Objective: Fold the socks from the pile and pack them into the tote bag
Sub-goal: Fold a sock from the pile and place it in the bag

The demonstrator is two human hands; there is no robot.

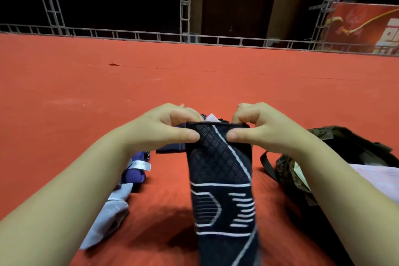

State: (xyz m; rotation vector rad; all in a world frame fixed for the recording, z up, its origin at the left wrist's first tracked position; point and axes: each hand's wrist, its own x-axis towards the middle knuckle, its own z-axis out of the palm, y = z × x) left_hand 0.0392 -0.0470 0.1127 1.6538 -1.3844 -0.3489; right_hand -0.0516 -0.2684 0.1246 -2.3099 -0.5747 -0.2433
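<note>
While my left hand [170,129] and right hand [257,129] each pinch a top corner of the dark patterned sock [222,179], I should keep it taut and fold evenly.

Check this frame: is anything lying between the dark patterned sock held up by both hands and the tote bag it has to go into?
Nothing visible. The dark patterned sock hangs from the left hand and right hand. Only bare red floor and the bag's own strap separate it from the tote bag on the right.
</note>
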